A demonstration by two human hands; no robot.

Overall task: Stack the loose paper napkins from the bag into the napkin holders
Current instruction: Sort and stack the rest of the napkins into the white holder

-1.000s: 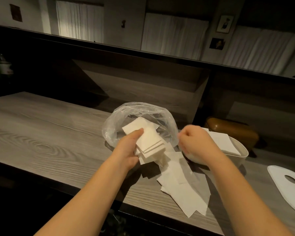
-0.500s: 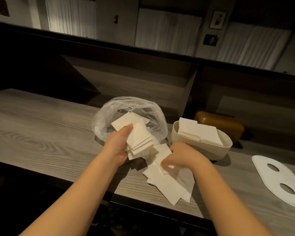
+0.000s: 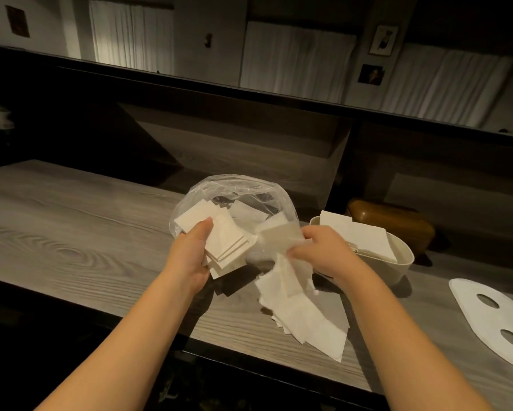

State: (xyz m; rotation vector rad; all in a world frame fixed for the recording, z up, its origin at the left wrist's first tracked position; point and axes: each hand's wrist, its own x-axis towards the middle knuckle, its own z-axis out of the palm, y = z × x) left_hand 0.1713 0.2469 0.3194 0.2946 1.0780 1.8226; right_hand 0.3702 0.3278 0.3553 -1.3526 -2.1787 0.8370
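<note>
Napkins: small stack [image 3: 224,243] gripped in left hand [image 3: 190,256], thumb on top, fingers curled beneath, held just in front of bag [image 3: 234,188]; more napkins visible inside bag; right hand [image 3: 323,250] pinches a blurred napkin [image 3: 279,232] between bag and holder [image 3: 397,262]; loose pile [image 3: 305,315] spread on counter [image 3: 71,232] below right hand, near front edge; white holder partly filled with a stack [image 3: 356,235], just right of bag; brown holder [image 3: 394,221] behind it; white lid [image 3: 492,315] with two oval holes at far right.

bare counter [image 3: 71,232] left of bag [image 3: 234,194]; holder [image 3: 397,262], loose napkins [image 3: 305,315] crowding right
</note>
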